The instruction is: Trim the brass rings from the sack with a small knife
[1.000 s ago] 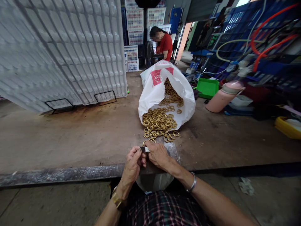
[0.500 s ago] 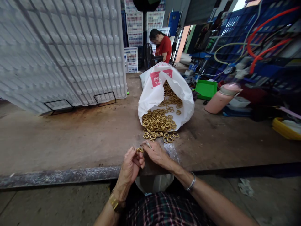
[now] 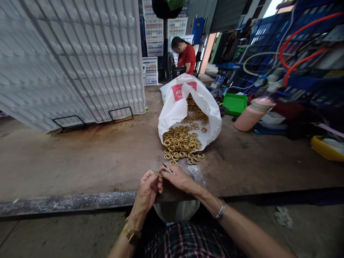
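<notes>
My left hand (image 3: 147,188) pinches a gold-coloured ring (image 3: 159,175) between thumb and fingers, above the table's front edge. Closed around a small pointed knife (image 3: 167,169), my right hand (image 3: 179,179) meets the left one at the ring. The knife's tip points up and to the left; its handle is mostly hidden in my fingers. Just beyond my hands, several loose gold-coloured rings (image 3: 195,157) lie on the table. Behind them a white sack (image 3: 172,116) with a red print rests on its side, its torn mouth facing me and a heap of rings (image 3: 181,139) spilling out.
White ribbed plastic trays (image 3: 102,61) stand on the left of the wooden table (image 3: 80,161), against black wire stands (image 3: 120,114). To the right are a green tray (image 3: 235,104), a pink bottle (image 3: 251,116) and a yellow basket (image 3: 326,147). A person in red (image 3: 188,57) sits beyond the sack.
The knife in my right hand has tilted, and its tip shows more to the left. The ring has turned slightly between my fingers. The whole view has shifted down a little.
</notes>
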Motion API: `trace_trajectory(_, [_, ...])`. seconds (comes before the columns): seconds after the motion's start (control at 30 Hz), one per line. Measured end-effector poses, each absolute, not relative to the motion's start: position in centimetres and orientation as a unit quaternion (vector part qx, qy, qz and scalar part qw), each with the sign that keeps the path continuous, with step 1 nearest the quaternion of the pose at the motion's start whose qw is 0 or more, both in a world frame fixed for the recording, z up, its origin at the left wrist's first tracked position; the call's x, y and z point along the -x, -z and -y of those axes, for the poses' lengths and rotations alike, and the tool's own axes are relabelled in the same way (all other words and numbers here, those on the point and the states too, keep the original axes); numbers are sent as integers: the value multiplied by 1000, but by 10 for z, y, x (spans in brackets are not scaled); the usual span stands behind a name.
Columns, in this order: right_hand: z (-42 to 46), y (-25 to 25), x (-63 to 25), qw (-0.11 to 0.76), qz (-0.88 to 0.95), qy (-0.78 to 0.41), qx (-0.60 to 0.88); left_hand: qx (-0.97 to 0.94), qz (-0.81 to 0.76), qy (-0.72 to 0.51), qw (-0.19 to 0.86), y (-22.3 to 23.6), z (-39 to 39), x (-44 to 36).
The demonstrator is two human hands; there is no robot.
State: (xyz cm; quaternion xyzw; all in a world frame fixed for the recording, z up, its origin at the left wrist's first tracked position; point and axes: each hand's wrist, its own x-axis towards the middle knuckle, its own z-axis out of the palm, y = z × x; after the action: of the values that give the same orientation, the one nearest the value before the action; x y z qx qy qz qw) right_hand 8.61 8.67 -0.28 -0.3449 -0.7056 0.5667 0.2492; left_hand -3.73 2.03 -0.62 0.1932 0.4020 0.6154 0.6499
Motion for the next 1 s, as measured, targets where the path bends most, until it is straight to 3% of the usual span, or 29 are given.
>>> trace_trajectory(0.3, [-85, -2, -85, 265, 631, -609, 401, -273, -447, -612, 592, 12, -18, 39])
trace_trajectory(0.63, [-87, 2, -84, 302, 681, -531, 404, -219, -482, -618, 581, 14, -19, 36])
trace_trajectory(1.0, [-89, -5, -86, 250, 701, -543, 388, -274, -549, -560, 556, 19, -25, 37])
